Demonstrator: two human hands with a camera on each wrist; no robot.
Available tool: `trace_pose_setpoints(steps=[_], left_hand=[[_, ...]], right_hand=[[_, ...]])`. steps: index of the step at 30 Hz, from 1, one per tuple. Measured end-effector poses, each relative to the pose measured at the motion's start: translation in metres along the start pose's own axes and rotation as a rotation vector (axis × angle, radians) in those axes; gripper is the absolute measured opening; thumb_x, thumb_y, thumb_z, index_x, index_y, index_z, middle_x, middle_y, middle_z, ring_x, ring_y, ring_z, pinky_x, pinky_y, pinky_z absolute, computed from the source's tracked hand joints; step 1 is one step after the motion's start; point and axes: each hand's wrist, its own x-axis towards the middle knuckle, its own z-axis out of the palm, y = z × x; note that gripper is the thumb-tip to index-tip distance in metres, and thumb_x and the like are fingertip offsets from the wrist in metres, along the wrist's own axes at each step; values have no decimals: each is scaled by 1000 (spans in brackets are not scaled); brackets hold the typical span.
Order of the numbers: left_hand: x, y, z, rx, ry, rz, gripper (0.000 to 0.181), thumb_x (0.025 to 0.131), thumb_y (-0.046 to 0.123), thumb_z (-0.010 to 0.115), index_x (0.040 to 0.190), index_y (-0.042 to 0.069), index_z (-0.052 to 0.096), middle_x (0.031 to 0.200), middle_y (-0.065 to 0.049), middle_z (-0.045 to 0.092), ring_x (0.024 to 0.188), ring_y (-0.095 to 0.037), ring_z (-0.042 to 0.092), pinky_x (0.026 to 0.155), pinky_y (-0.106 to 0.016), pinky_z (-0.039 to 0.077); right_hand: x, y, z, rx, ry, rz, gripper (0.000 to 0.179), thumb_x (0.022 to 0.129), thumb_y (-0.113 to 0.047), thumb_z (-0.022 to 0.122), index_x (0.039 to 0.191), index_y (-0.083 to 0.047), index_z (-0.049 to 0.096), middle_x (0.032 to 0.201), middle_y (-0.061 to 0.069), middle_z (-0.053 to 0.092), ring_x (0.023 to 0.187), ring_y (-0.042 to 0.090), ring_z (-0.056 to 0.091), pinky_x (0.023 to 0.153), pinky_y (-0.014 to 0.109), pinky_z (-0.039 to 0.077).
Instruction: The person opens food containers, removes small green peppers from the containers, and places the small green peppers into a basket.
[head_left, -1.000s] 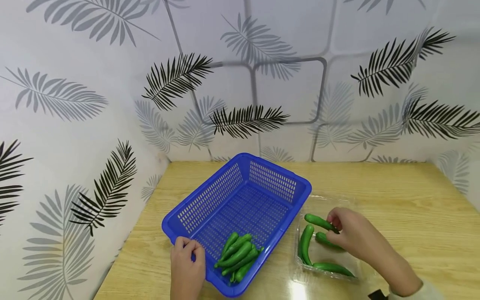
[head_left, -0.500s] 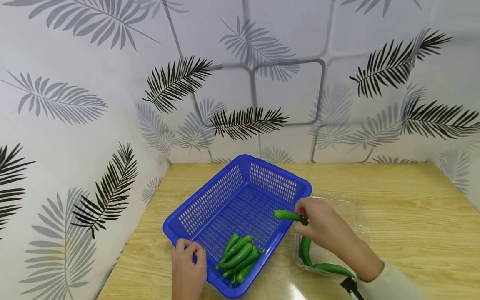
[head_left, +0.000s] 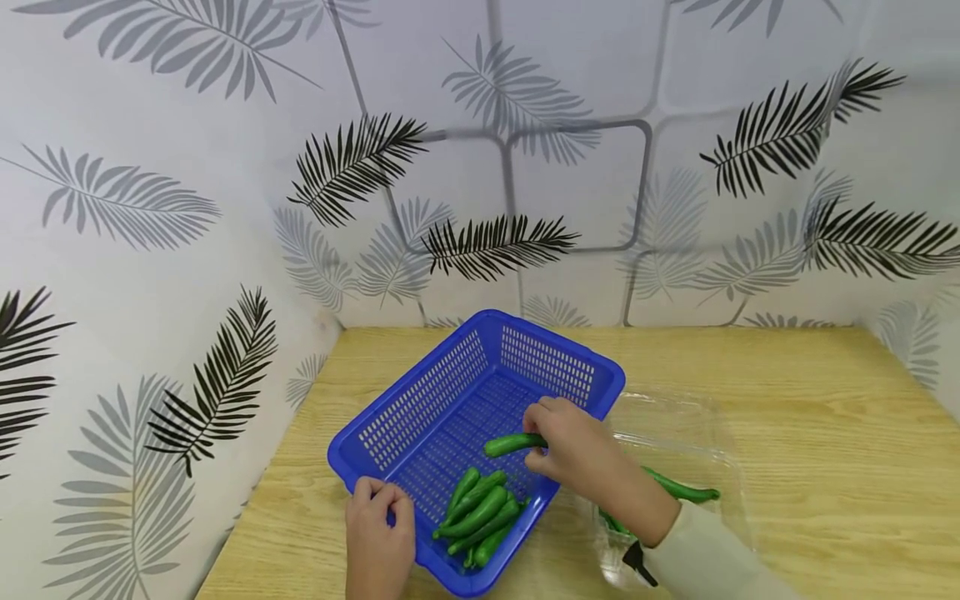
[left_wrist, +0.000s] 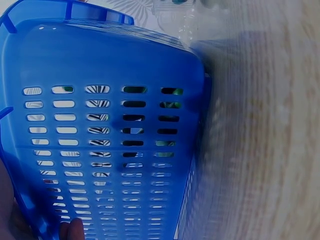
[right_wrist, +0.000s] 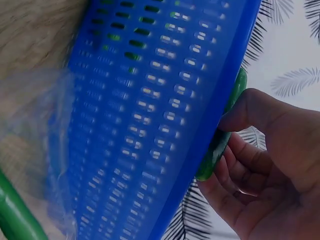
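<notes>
My right hand (head_left: 581,454) pinches a green chili pepper (head_left: 510,444) between thumb and fingers, over the right side of the blue plastic basket (head_left: 472,417). In the right wrist view the held pepper (right_wrist: 215,155) shows past the basket's rim, partly covered by the thumb. My left hand (head_left: 380,529) grips the basket's near left rim, its fingertips (left_wrist: 75,231) showing against the slotted wall in the left wrist view. A pile of several green chili peppers (head_left: 476,512) lies in the basket's near corner.
Right of the basket stands a clear plastic box (head_left: 731,475) with green chili peppers (head_left: 686,487) in it, partly hidden by my right forearm. Both rest on a wooden table (head_left: 817,417), backed by a leaf-patterned wall (head_left: 465,167).
My right hand has carried a chili pepper leftward from the clear box to over the basket. The left hand stays on the basket's rim.
</notes>
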Motion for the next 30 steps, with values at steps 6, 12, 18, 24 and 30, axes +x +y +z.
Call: trace_pose_setpoints(steps=[6, 12, 18, 24, 30], left_hand=[[0, 1, -1, 8, -12, -12, 21, 85, 8, 50, 66, 9, 60, 84, -2, 42, 78, -21, 39, 71, -35, 33], [0, 2, -1, 1, -9, 0, 21, 85, 7, 50, 66, 11, 58, 84, -3, 41, 78, -21, 39, 71, -35, 32], [1, 1, -2, 7, -23, -16, 21, 86, 8, 49, 67, 9, 59, 85, -3, 42, 80, -21, 38, 71, -36, 32], [1, 0, -2, 2, -16, -1, 21, 85, 7, 50, 66, 10, 59, 85, -2, 42, 79, -21, 39, 71, -35, 33], [1, 1, -1, 12, -21, -10, 22, 86, 8, 50, 66, 10, 59, 85, -2, 42, 79, -21, 39, 71, -35, 33]], right_hand=[[7, -14, 16, -18, -44, -67, 17, 66, -11, 66, 80, -14, 58, 77, -8, 51, 72, 10, 48, 61, 24, 43], [12, -27, 34, -20, -105, -135, 18, 67, -9, 66, 83, -13, 60, 80, -6, 53, 73, 11, 49, 59, 24, 44], [19, -40, 46, -41, -169, -158, 16, 66, -6, 66, 79, -14, 61, 76, -8, 52, 72, 10, 50, 58, 23, 45], [24, -50, 53, -59, -239, -189, 15, 71, -5, 69, 80, -16, 66, 77, -9, 56, 74, 8, 53, 62, 22, 46], [26, -55, 63, -122, -250, -208, 16, 72, -5, 70, 80, -19, 69, 78, -10, 58, 75, 8, 57, 63, 22, 48]])
